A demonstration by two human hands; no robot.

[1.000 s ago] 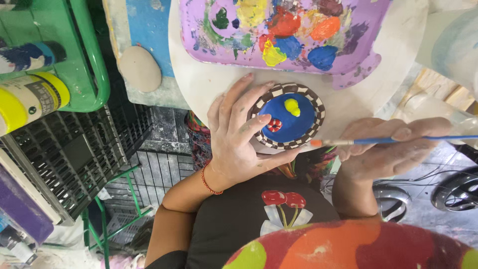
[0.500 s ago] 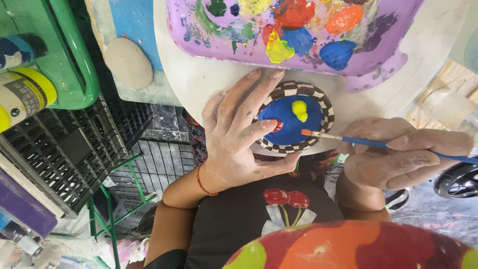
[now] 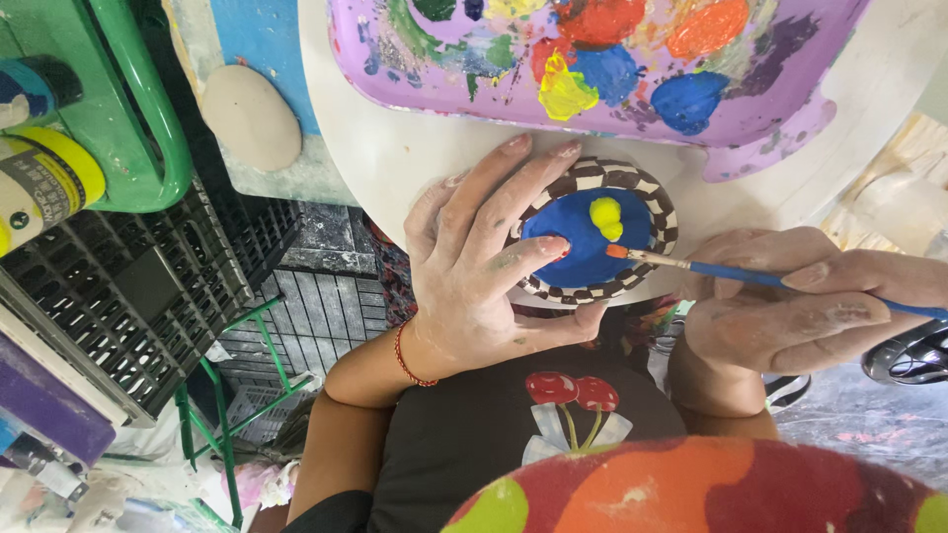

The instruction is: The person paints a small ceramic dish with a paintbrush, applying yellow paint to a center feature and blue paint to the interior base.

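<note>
Nearest, a black shirt (image 3: 494, 444) with a mushroom print is seen, with a painted round shape (image 3: 711, 494) at the bottom edge. Just beyond, the left hand (image 3: 484, 266) is spread over the dish (image 3: 592, 237), its fingers laid on the checked rim and blue middle and its thumb hooked under the near edge, so the dish is gripped. A red cord (image 3: 403, 357) is worn at that wrist. The right hand (image 3: 790, 306) is closed in a grip on a blue brush (image 3: 750, 276), whose orange tip is touched to the blue paint just below a yellow blob (image 3: 605, 215). The dish is held at the near edge of the white bench (image 3: 385, 148). Farther off, a purple palette (image 3: 592, 49) with mixed paints is set. To the left, a black crate (image 3: 118, 306) and a green basket (image 3: 109, 109) are seen.
</note>
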